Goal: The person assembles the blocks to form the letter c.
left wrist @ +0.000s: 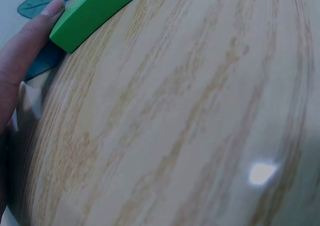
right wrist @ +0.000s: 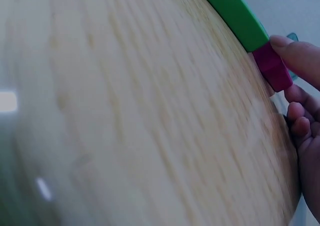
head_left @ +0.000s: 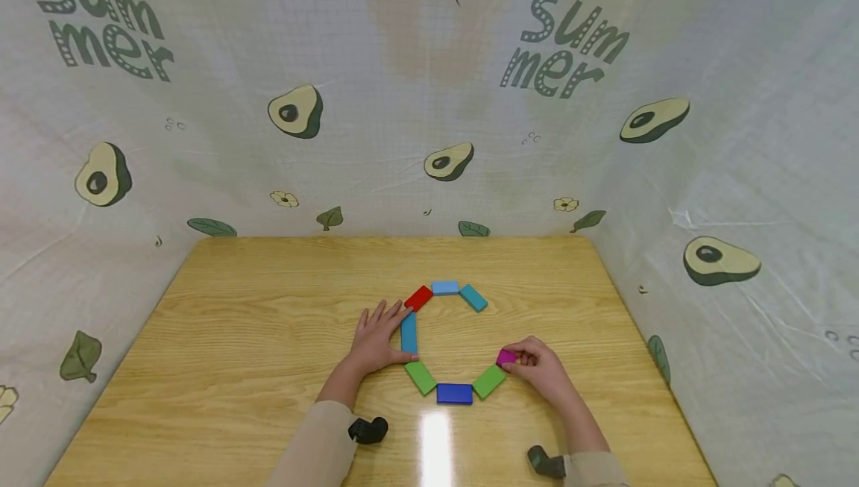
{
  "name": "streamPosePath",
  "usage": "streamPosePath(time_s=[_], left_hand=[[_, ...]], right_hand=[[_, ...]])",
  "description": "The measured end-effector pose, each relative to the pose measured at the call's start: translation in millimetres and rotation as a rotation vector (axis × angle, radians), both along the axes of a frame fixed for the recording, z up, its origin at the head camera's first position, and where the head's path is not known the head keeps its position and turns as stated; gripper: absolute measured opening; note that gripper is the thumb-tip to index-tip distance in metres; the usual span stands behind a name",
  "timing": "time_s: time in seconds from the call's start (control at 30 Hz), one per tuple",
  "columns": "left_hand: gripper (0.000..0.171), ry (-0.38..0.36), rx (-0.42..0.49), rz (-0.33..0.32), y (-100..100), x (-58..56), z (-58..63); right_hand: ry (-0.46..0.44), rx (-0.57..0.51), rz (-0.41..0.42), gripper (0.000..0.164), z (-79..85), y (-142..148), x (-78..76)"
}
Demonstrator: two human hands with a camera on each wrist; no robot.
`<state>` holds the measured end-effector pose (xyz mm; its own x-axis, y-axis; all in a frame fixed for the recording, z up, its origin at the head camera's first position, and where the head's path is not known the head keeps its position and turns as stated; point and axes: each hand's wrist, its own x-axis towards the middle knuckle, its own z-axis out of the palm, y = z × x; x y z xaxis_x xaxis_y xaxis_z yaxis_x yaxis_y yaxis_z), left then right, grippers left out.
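Note:
Flat coloured blocks lie in a ring on the wooden table point(head_left: 268, 323): a red block point(head_left: 419, 297), a light blue block point(head_left: 445, 288), a teal block point(head_left: 473, 297), a tall teal block point(head_left: 408, 333), a green block point(head_left: 420, 378), a dark blue block point(head_left: 454, 393) and a second green block point(head_left: 489, 382). My left hand point(head_left: 379, 338) lies flat with straight fingers against the tall teal block, its thumb at the green block point(left wrist: 85, 13). My right hand point(head_left: 537, 364) pinches a magenta block point(head_left: 506, 357) beside the second green block point(right wrist: 235, 13); the magenta block point(right wrist: 272, 66) touches that block's end.
Cloth walls printed with avocados point(head_left: 295, 110) close in the table at the back and both sides. Bare wood lies left of the ring and behind it. A light glare point(head_left: 436, 435) sits near the front edge.

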<state>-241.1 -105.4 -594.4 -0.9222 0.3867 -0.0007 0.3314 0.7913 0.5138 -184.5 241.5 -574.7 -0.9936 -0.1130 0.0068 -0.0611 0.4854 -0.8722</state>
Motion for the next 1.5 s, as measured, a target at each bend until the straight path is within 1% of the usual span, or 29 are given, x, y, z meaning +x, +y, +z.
streamPosePath(time_s=[0.17, 0.27, 0.5, 0.87, 1.1, 1.23, 1.5], left_hand=[[0.099, 0.0, 0.002, 0.0, 0, -0.1, -0.7], [0.099, 0.001, 0.001, -0.001, -1, -0.1, -1.3], [0.099, 0.001, 0.003, -0.001, -1, -0.3, -1.8], [0.099, 0.005, 0.008, -0.003, 0, -0.5, -1.4], [0.099, 0.011, 0.01, -0.004, 0, -0.5, -1.4], [0.099, 0.01, 0.005, -0.003, 0, -0.7, -1.5], [0.099, 0.0, -0.008, -0.002, -1, -1.1, -3.5]], right_hand=[[-0.004, 0.01, 0.019, 0.025, 24.1, -8, 7.0], [-0.012, 0.027, 0.007, 0.024, 28.5, -10, 8.4], [-0.008, 0.026, -0.006, 0.023, 27.9, -11, 8.4], [-0.007, 0.036, 0.014, 0.025, 28.9, -10, 8.6], [0.006, 0.009, -0.005, 0.025, -14.1, 5, -4.6], [0.006, 0.033, -0.005, 0.026, -13.8, 4, -5.1], [0.021, 0.036, 0.002, 0.025, -15.3, 3, -5.1]])
